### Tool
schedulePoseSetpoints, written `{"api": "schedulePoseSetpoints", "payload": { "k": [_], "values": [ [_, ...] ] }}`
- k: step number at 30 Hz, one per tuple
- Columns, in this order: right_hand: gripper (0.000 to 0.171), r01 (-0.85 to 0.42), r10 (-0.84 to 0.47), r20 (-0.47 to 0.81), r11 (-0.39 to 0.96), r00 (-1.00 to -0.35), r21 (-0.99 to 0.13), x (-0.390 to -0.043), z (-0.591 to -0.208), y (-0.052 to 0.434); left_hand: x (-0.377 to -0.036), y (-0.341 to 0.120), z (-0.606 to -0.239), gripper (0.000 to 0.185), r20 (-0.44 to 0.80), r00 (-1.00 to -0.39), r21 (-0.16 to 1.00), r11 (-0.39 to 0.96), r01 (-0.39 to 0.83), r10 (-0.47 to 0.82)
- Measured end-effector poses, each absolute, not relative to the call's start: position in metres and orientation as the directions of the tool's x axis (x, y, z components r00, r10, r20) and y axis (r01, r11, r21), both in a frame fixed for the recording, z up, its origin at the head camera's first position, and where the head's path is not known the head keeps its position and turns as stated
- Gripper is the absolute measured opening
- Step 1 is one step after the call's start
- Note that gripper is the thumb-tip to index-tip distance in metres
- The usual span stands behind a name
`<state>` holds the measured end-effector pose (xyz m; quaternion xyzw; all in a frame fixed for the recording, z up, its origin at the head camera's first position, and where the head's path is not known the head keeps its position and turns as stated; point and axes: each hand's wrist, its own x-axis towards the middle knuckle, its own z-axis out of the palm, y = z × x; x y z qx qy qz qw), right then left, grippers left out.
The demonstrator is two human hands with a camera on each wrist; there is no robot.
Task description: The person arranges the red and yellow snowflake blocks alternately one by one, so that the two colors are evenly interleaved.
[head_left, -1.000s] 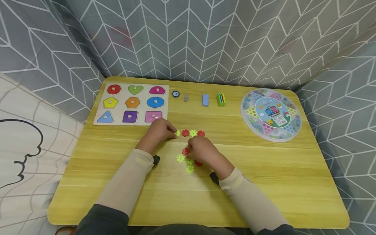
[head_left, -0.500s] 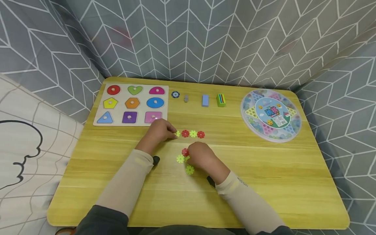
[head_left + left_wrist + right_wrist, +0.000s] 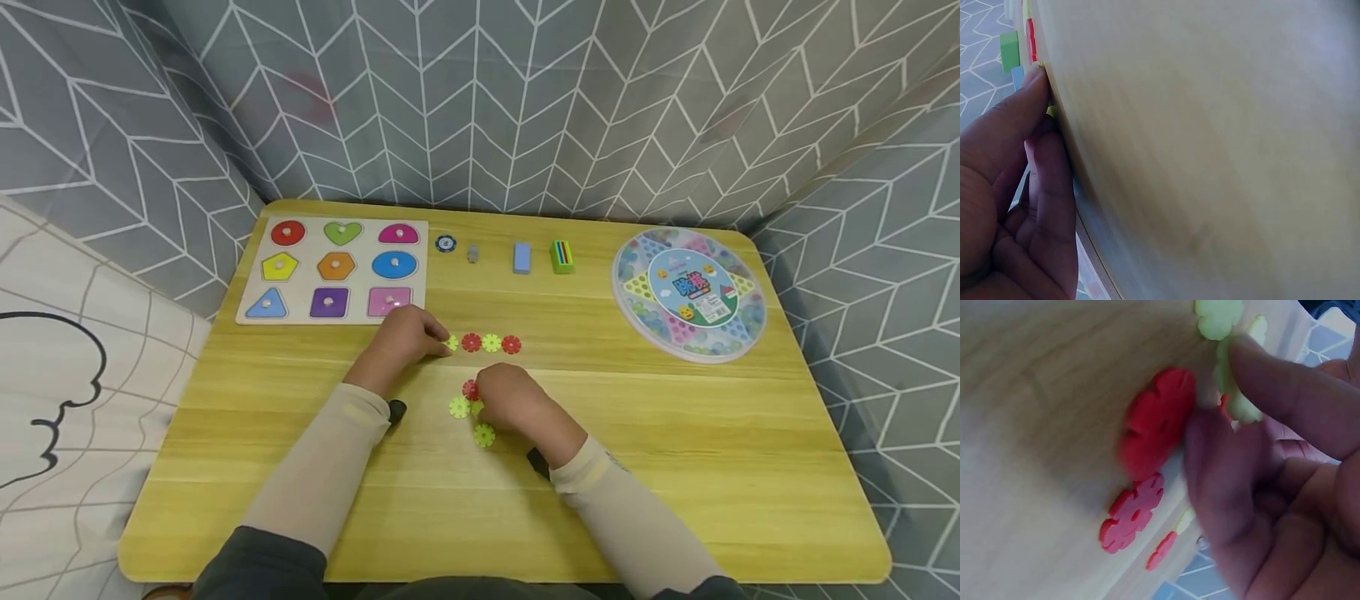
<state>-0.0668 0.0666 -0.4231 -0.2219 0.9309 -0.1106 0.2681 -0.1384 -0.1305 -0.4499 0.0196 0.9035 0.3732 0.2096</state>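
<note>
- Closest on my feed, two beige sleeves [image 3: 318, 475] rise from the bottom edge, which cuts off the dark clothing [image 3: 262, 554].
- Past them, I count four flowers of a loose cluster from the head camera: three yellow-green flowers [image 3: 483, 435] and one red flower [image 3: 470, 389]. The right hand [image 3: 517, 404] hides the cluster's right side.
- Through the right wrist camera I see a blurred red piece [image 3: 1157, 425] against a bent fingertip, and the thumb over a yellow-green piece [image 3: 1238, 394]. I cannot tell whether this hand grasps either or merely touches.
- Just beyond, four flowers stand in a row, two yellow-green and two red [image 3: 512, 344], alternating. The left hand [image 3: 401, 333] pinches the left-end flower [image 3: 452, 342] between thumb and finger; only part of it shows.
- Farther up, one board [image 3: 303, 279] carries nine shapes; the left hand overlaps its lower right corner.
- To the right lies one round box [image 3: 693, 287], its small print unreadable to me.
- Farthest: one chip [image 3: 446, 243], one grey bit [image 3: 472, 253] too small to identify, one blue block [image 3: 522, 258], one green box [image 3: 562, 257].
- Behind hangs a patterned curtain [image 3: 510, 100], cropped above.
</note>
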Motion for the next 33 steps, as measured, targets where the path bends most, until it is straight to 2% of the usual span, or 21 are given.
{"api": "schedulePoseSetpoints", "payload": {
  "k": [3, 6, 10, 15, 20, 29, 33],
  "values": [
    [0.011, -0.280, -0.519, -0.386, 0.803, -0.763, -0.527, -0.073, -0.421, 0.081, -0.138, -0.130, -0.449, 0.021, -0.369, -0.909, 0.679, 0.724, -0.122, 0.193],
    [0.004, -0.150, -0.494, -0.325, 0.703, -0.807, -0.695, -0.085, -0.417, 0.104, -0.137, -0.129, -0.448, 0.021, -0.368, -0.911, 0.683, 0.719, -0.129, 0.187],
    [0.009, 0.036, -0.340, -0.321, 0.634, -0.884, -0.773, -0.106, -0.416, 0.137, -0.137, -0.129, -0.447, 0.021, -0.361, -0.914, 0.695, 0.707, -0.133, 0.183],
    [0.015, 0.150, -0.187, -0.364, 0.675, -0.913, -0.723, -0.126, -0.426, 0.163, -0.138, -0.130, -0.449, 0.020, -0.359, -0.916, 0.698, 0.703, -0.137, 0.178],
    [0.014, 0.198, -0.121, -0.388, 0.701, -0.913, -0.686, -0.134, -0.439, 0.167, -0.138, -0.130, -0.452, 0.020, -0.362, -0.914, 0.700, 0.701, -0.135, 0.186],
    [0.011, 0.034, -0.145, -0.273, 0.828, -0.951, -0.559, -0.136, -0.439, 0.152, -0.138, -0.129, -0.450, 0.018, -0.372, -0.913, 0.696, 0.702, -0.154, 0.168],
    [0.011, 0.000, -0.150, -0.244, 0.852, -0.958, -0.524, -0.134, -0.440, 0.151, -0.138, -0.130, -0.449, 0.019, -0.364, -0.915, 0.697, 0.703, -0.142, 0.176]
  ]
}}
